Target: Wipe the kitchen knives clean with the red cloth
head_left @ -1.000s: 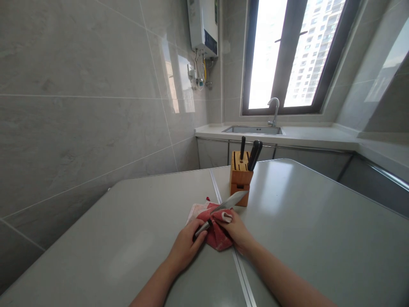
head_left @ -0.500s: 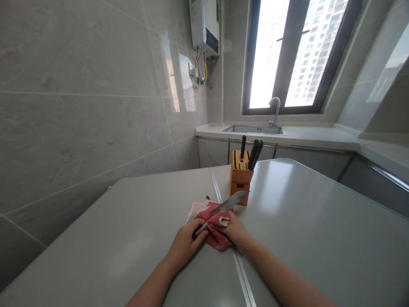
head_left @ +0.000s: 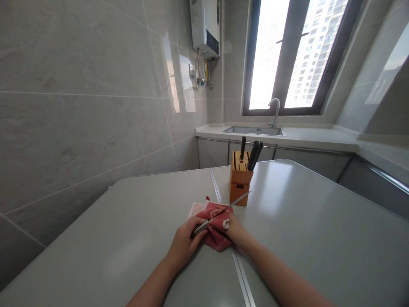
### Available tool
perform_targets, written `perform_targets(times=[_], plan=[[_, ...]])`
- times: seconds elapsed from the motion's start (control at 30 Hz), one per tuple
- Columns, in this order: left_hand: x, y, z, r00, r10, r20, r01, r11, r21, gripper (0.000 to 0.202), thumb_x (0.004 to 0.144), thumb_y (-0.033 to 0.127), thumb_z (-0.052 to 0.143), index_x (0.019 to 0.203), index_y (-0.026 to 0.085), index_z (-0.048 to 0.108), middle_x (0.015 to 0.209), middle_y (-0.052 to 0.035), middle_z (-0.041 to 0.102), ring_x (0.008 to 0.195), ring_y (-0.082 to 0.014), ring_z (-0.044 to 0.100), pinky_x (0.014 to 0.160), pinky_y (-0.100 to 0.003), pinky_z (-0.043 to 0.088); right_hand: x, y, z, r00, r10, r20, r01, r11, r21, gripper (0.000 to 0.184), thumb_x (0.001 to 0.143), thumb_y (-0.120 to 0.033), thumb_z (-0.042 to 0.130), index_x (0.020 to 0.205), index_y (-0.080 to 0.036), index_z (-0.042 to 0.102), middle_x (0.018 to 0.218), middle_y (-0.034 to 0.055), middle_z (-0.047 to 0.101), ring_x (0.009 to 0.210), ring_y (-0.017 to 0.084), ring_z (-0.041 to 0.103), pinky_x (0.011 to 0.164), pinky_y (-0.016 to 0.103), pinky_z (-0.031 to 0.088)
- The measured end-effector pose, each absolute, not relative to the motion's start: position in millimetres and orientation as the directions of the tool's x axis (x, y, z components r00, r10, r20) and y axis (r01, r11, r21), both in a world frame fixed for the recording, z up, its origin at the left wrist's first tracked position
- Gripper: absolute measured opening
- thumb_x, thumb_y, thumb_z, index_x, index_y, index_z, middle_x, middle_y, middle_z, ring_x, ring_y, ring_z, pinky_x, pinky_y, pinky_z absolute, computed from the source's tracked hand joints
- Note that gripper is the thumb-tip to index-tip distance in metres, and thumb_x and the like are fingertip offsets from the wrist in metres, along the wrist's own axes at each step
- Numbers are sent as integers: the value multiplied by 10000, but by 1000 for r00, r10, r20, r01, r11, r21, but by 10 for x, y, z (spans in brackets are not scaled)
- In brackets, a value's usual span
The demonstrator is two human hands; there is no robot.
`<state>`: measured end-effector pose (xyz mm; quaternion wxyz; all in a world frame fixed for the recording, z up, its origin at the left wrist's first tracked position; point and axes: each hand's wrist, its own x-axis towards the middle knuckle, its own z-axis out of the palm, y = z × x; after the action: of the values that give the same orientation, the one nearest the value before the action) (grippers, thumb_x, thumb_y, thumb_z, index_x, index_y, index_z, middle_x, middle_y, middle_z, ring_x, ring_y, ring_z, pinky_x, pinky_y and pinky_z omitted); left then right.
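1. The left hand [head_left: 184, 239] rests on the table [head_left: 128, 238], its fingers curled shut around the handle of a knife [head_left: 233, 204].
2. The knife lies at a shallow angle. Its handle points toward the person. Its blade runs forward and to the right, and the tip ends just in front of the knife block [head_left: 240, 184]. The blade appears thin, nearly edge-on to the camera.
3. The right hand [head_left: 235, 230] sits just beside the left hand. Its fingers are drawn narrow and pinch a fold of the red cloth [head_left: 215, 241] against the blade near the handle end.
4. The red cloth lies bunched on the table under both hands. A pale edge of the cloth shows at the right fingertips. A lighter corner lies flat behind the hands.
5. The knife block is wooden and stands upright on the table beyond the cloth, near the table's centre seam. Three dark handles stand in its slots.
6. Behind the table, a counter carries a sink [head_left: 254, 130] with a faucet [head_left: 275, 110] below a window [head_left: 287, 55].
7. A water heater [head_left: 206, 25] hangs on the tiled wall left of the window.
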<state>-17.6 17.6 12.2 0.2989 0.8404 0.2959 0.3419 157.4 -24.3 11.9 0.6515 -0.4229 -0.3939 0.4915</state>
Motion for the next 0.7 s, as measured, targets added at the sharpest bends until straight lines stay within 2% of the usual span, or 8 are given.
perform_targets(times=[0.07, 0.13, 0.3, 0.5, 0.57, 0.7], plan=[[-179, 168, 124, 584, 699, 413, 282, -652, 704, 189, 864, 345, 491, 941, 194, 574, 878, -46, 636, 770, -165, 566, 725, -258, 439, 1579, -243, 128, 144, 983, 114, -232, 146, -962, 381, 565, -225, 790, 916, -173, 649, 853, 45, 702, 828, 228, 637, 777, 334, 490], [-181, 159, 128, 586, 693, 419, 274, -657, 702, 173, 865, 332, 496, 945, 197, 570, 878, -38, 634, 764, -159, 565, 721, -250, 436, 1591, -238, 113, 148, 983, 112, -186, 139, -973, 458, 569, -231, 790, 996, -192, 629, 912, 40, 698, 868, 228, 634, 809, 340, 483], [-182, 134, 143, 600, 688, 409, 283, -660, 696, 153, 868, 310, 496, 952, 202, 565, 865, -22, 635, 746, -152, 566, 707, -240, 429, 1610, -245, 86, 247, 968, 39, -264, 106, -959, 811, 493, -163, 824, 1229, -241, 492, 996, 21, 673, 918, 203, 629, 858, 316, 470], [-177, 137, 137, 601, 681, 418, 290, -673, 680, 148, 864, 304, 497, 945, 202, 568, 866, -27, 636, 766, -166, 568, 718, -255, 432, 1556, -278, 140, 191, 977, 91, -378, 159, -912, 866, 544, -178, 809, 1309, -255, 410, 961, 12, 669, 862, 165, 631, 853, 297, 470], [-173, 142, 134, 598, 682, 421, 288, -673, 681, 148, 863, 303, 499, 943, 203, 572, 880, -33, 636, 797, -173, 569, 739, -262, 434, 1532, -283, 162, 191, 977, 100, -409, 172, -896, 823, 544, -177, 811, 1280, -250, 450, 928, 12, 680, 826, 156, 632, 824, 281, 478], [-166, 146, 135, 602, 680, 417, 278, -669, 689, 156, 862, 307, 498, 948, 200, 573, 915, -45, 635, 845, -183, 567, 773, -271, 433, 1510, -274, 205, 132, 983, 127, -433, 172, -885, 484, 568, -255, 799, 1020, -182, 643, 811, 31, 696, 731, 176, 636, 717, 272, 500]])
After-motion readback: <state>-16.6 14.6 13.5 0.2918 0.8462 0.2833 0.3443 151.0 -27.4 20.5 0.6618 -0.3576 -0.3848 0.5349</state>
